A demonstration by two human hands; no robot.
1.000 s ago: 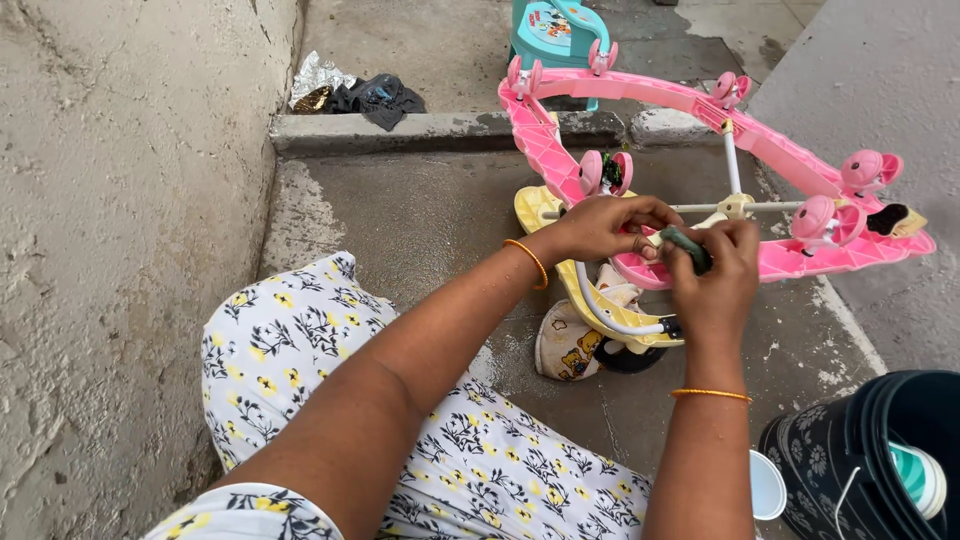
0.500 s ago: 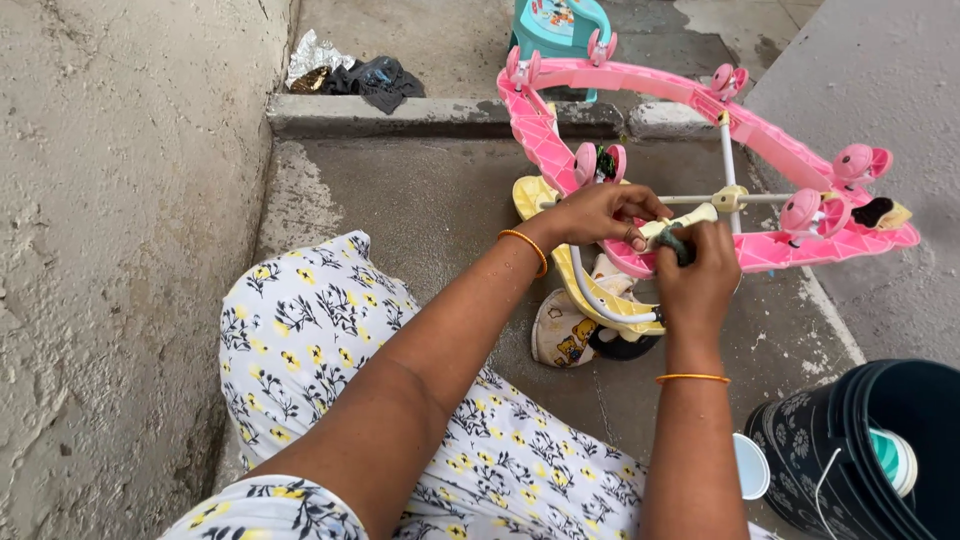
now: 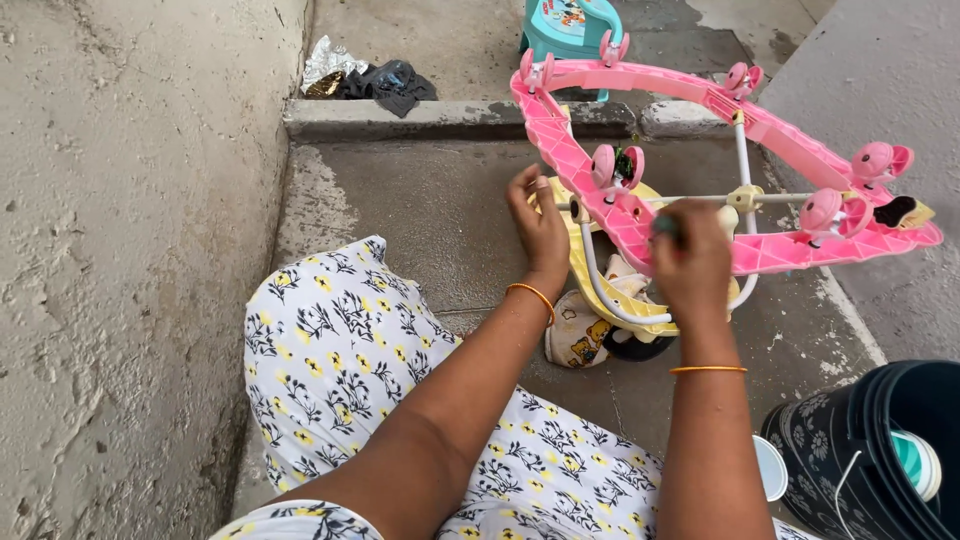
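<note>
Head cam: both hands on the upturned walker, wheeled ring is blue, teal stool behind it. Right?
Not quite. The head view shows the walker's wheeled ring is pink, not blue. The rest holds: the left hand and right hand are at the walker, and the teal stool stands behind it.

A pink walker frame (image 3: 700, 150) with small pink wheels is seen lying overturned on the concrete floor (image 3: 440, 210). The left hand (image 3: 540, 225) is spread open against its yellow seat part (image 3: 590, 270), while the right hand (image 3: 692, 262) is closed on a small dark tool (image 3: 664, 226) at the frame's edge. A dark bucket (image 3: 880, 460) is seen at lower right.
</note>
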